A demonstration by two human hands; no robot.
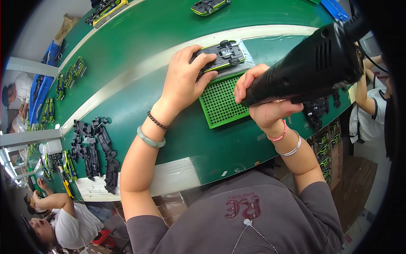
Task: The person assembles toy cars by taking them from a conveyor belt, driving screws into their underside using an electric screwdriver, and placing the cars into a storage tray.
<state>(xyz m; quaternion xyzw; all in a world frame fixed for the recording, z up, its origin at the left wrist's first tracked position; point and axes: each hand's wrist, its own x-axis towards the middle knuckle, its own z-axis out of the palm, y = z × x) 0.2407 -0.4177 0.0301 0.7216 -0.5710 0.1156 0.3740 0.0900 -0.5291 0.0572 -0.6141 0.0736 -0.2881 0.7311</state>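
Upside down on a silvery-grey pad, a toy car shows its black chassis, wheels and a yellow-green body edge. My left hand curls around the car's left end, fingers and thumb gripping it. In my right hand is a black electric screwdriver, its thick body pointing up and right with a cord at the top. The hand hides its tip. Just below the car lies a bright green perforated tray, partly covered by the right hand.
Black chassis parts are piled at left, with more black parts at right. Several toy cars stand along the far left, and one at the top. Blue bins line the left side. Co-workers are at both sides.
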